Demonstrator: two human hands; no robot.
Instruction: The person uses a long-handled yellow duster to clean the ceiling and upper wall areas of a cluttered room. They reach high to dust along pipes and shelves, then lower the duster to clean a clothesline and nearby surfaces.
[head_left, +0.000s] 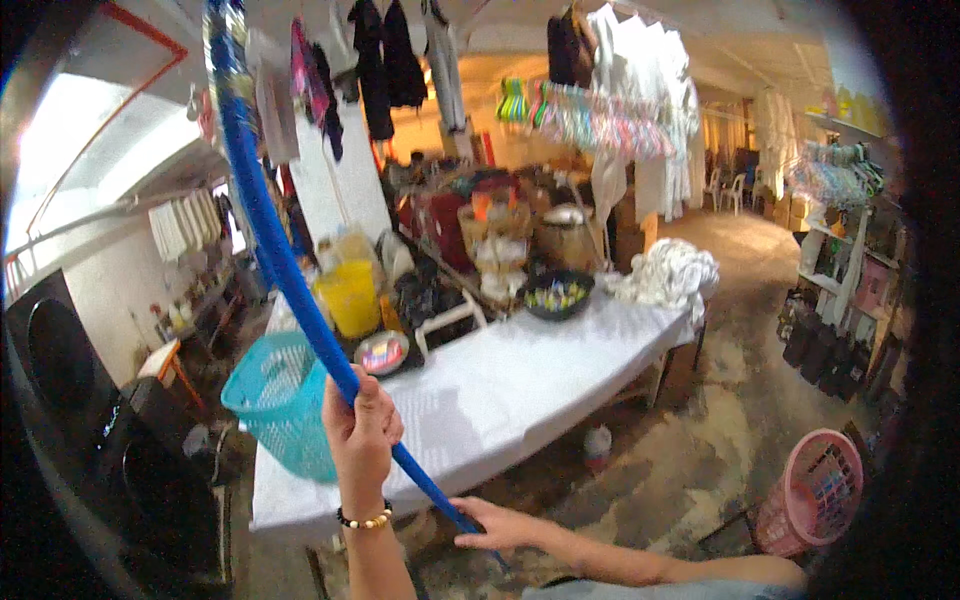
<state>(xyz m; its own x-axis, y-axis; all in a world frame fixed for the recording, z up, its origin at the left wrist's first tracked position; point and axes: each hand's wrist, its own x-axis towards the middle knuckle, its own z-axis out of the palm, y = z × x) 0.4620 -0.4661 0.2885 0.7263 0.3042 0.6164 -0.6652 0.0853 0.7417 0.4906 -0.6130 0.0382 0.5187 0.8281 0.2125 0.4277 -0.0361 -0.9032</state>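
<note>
A long blue pole (300, 296) slants from the top left down to the lower middle, with shiny wrapping near its upper end. My left hand (365, 431) grips it partway along, thumb uppermost, a beaded bracelet on the wrist. Lower down, my right hand (495, 523) is closed round the same pole. Behind the pole, a table (480, 397) is covered with a white cloth. On the table's left end, a turquoise plastic laundry basket (281, 420) stands partly hidden by my left hand and the pole. The pole's top end runs out of view.
Clothes (371, 67) hang overhead, beside rows of plastic hangers (600, 124). A black basin (556, 304) and a heap of white cloth (671, 277) rest on the table's far end. A yellow bucket (351, 300) stands behind it. A pink basket (806, 495) sits at right.
</note>
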